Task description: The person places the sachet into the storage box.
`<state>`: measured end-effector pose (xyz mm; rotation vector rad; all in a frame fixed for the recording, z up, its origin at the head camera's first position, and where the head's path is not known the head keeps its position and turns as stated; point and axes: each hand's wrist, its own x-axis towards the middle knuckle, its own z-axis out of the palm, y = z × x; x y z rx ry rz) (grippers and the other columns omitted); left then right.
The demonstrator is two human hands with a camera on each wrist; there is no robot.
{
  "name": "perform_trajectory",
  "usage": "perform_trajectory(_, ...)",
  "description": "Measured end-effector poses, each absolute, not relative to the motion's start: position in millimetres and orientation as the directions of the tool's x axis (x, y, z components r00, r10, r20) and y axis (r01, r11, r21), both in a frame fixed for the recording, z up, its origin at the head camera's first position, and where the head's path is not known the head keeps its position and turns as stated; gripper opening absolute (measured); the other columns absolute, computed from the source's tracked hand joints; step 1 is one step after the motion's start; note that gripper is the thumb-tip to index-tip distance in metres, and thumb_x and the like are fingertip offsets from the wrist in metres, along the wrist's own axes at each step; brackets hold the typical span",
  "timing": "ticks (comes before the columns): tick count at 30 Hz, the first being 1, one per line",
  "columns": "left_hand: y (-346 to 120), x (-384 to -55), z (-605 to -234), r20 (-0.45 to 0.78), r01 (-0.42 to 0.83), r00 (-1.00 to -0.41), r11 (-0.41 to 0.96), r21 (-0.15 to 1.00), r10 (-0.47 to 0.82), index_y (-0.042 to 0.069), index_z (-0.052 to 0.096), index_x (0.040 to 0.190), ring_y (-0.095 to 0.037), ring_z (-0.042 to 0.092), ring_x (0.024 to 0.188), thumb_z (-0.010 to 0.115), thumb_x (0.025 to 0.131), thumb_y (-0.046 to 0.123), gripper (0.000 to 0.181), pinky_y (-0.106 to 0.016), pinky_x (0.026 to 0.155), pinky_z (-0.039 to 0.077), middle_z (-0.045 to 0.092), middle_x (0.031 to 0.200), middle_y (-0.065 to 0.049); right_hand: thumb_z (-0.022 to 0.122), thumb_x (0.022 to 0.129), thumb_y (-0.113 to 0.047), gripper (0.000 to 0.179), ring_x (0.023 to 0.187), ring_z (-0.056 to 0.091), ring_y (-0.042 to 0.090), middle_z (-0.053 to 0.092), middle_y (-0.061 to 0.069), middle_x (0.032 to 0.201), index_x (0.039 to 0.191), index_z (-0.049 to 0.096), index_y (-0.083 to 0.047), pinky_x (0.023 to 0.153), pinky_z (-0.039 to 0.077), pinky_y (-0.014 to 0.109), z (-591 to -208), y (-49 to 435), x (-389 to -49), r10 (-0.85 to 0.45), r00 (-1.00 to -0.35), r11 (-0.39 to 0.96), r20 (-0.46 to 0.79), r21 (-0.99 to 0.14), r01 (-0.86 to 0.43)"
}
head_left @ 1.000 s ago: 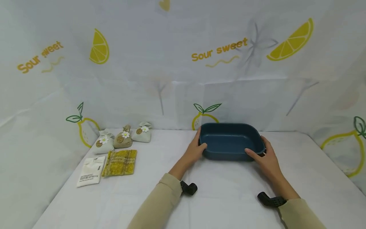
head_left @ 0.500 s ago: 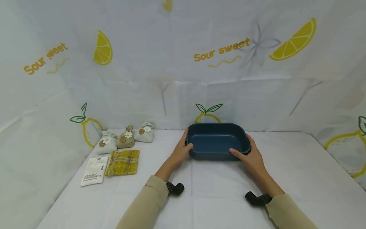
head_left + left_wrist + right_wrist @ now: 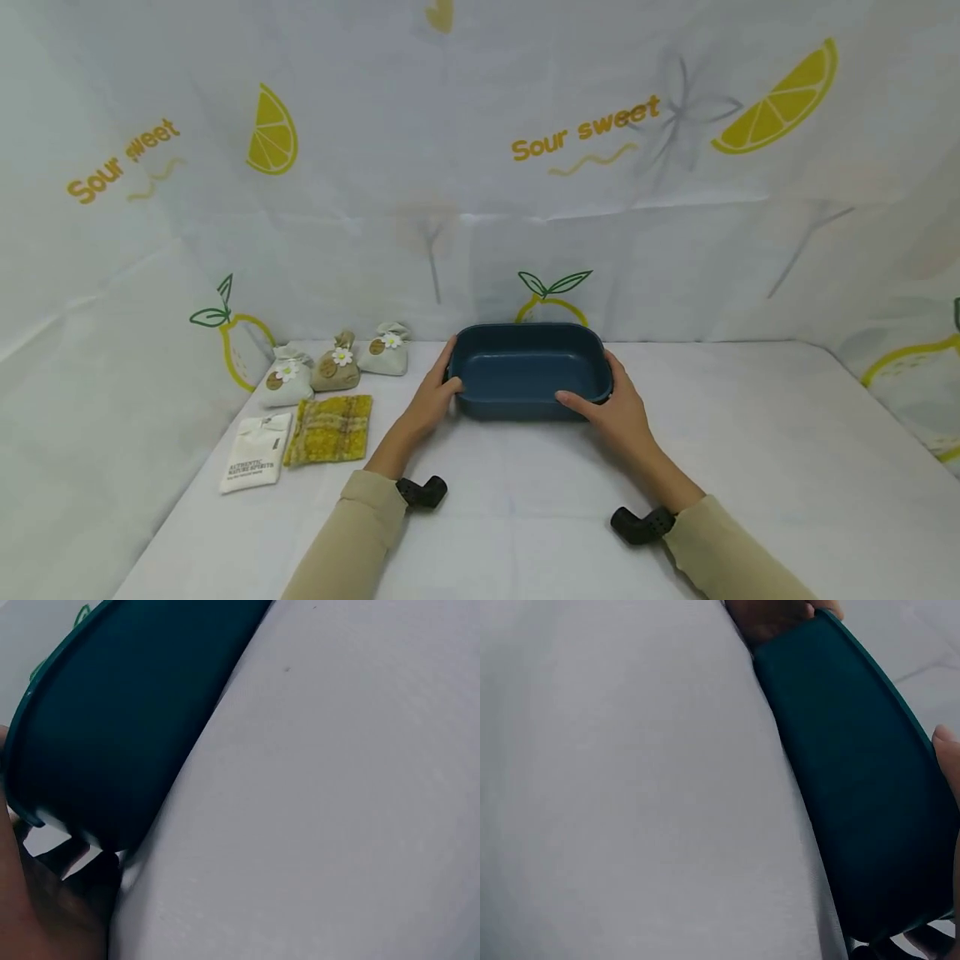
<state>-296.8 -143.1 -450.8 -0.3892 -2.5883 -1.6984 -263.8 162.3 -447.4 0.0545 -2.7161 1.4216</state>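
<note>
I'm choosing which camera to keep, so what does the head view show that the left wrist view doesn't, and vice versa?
Only head: three flowered pouches, a yellow plaid piece, a white printed packet, the right grip and the inside of the blue dish.
Only left wrist: gaps between the lower fingers of the left grip and a dark speck on the tablecloth.
Both: the dish's outer wall, the left grip, the tablecloth and green leaf lines.

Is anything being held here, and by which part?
Yes, a blue dish, gripped at its short ends: left hand at one, right hand at the other.
</note>
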Motion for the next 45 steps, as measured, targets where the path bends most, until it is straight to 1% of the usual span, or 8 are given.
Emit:
perform_trajectory(6, -150.0, -298.2, -457.5, 0.201, 0.245, -0.966, 0.31, 0.919, 0.165, 0.012, 0.011, 0.164, -0.026, 0.009, 0.16, 0.046, 0.084, 0.003, 0.088, -0.053, 0.128, 0.014, 0.011, 0.172, -0.006, 0.073, 0.087, -0.054, 0.106, 0.155, 0.022, 0.042, 0.02, 0.017, 0.169, 0.165, 0.01, -0.019, 0.119, 0.027, 0.065, -451.9, 162.4, -271.9, -0.056, -0.989, 0.593, 0.139, -0.792, -0.145)
perform_trajectory(16, -150.6, -302.6, -460.9, 0.189, 0.241, -0.965, 0.331, 0.912, 0.183, 0.021, 0.014, 0.164, -0.024, 0.011, 0.159, 0.048, 0.087, 0.007, 0.086, -0.054, 0.127, 0.017, 0.014, 0.172, -0.001, 0.071, 0.089, -0.055, 0.106, 0.155, 0.02, 0.043, 0.017, 0.016, 0.17, 0.165, 0.004, -0.023, 0.119, 0.025, 0.068, -460.7, 164.7, -274.6, -0.06, -0.99, 0.589, 0.126, -0.796, -0.138)
perform_trajectory(20, -152.3, -304.6, -458.0, 0.166, 0.224, -0.966, 0.323, 0.92, 0.196, 0.023, 0.017, 0.164, -0.03, 0.019, 0.158, 0.051, 0.091, 0.012, 0.082, -0.056, 0.126, 0.021, 0.017, 0.171, -0.006, 0.072, 0.088, -0.054, 0.107, 0.155, 0.02, 0.043, 0.017, 0.016, 0.17, 0.165, 0.004, -0.023, 0.119, 0.025, 0.067, -461.3, 165.9, -274.9, -0.054, -0.99, 0.586, 0.129, -0.799, -0.136)
perform_trajectory(27, -160.3, -312.8, -448.2, 0.218, 0.273, -0.957, 0.344, 0.898, 0.19, 0.014, 0.024, 0.162, -0.039, 0.037, 0.148, 0.055, 0.102, 0.023, 0.068, -0.057, 0.118, 0.035, 0.03, 0.165, -0.015, 0.073, 0.088, -0.053, 0.107, 0.155, 0.021, 0.044, 0.018, 0.018, 0.169, 0.165, 0.005, -0.022, 0.119, 0.025, 0.068, -458.9, 166.5, -276.2, -0.045, -0.99, 0.583, 0.13, -0.802, -0.132)
perform_trajectory(31, -173.4, -316.8, -443.8, 0.322, 0.347, -0.937, 0.448, 0.824, 0.134, 0.012, 0.036, 0.157, -0.035, 0.042, 0.146, 0.058, 0.101, 0.022, 0.061, -0.055, 0.116, 0.038, 0.04, 0.16, -0.012, 0.073, 0.087, -0.053, 0.108, 0.155, 0.02, 0.044, 0.017, 0.017, 0.17, 0.165, 0.005, -0.021, 0.119, 0.025, 0.068, -458.4, 163.7, -275.0, -0.048, -0.992, 0.582, 0.114, -0.804, -0.121)
perform_trajectory(36, -194.0, -320.5, -436.9, 0.466, 0.408, -0.876, 0.709, 0.575, 0.126, 0.015, 0.047, 0.151, -0.032, 0.048, 0.142, 0.066, 0.097, 0.022, 0.058, -0.055, 0.113, 0.043, 0.05, 0.153, -0.009, 0.074, 0.087, -0.053, 0.108, 0.156, 0.019, 0.042, 0.016, 0.015, 0.17, 0.165, 0.007, -0.02, 0.12, 0.024, 0.067, -457.2, 161.8, -276.0, -0.051, -0.989, 0.564, 0.142, -0.813, -0.146)
perform_trajectory(39, -204.8, -322.7, -436.4, 0.491, 0.39, -0.862, 0.788, 0.477, 0.129, 0.016, 0.049, 0.149, -0.037, 0.044, 0.144, 0.07, 0.093, 0.023, 0.06, -0.058, 0.115, 0.039, 0.048, 0.154, -0.012, 0.074, 0.087, -0.052, 0.108, 0.156, 0.018, 0.041, 0.015, 0.015, 0.17, 0.165, 0.008, -0.019, 0.12, 0.023, 0.067, -458.4, 161.8, -275.9, -0.048, -0.987, 0.559, 0.155, -0.815, -0.155)
perform_trajectory(45, -212.5, -324.1, -442.6, 0.416, 0.279, -0.909, 0.791, 0.545, 0.035, 0.012, 0.052, 0.147, -0.055, 0.017, 0.152, 0.078, 0.088, 0.035, 0.069, -0.072, 0.12, 0.015, 0.03, 0.164, -0.019, 0.076, 0.086, -0.052, 0.109, 0.156, 0.019, 0.042, 0.016, 0.016, 0.17, 0.165, 0.008, -0.018, 0.12, 0.023, 0.068, -462.6, 163.3, -273.1, -0.038, -0.986, 0.567, 0.159, -0.81, -0.153)
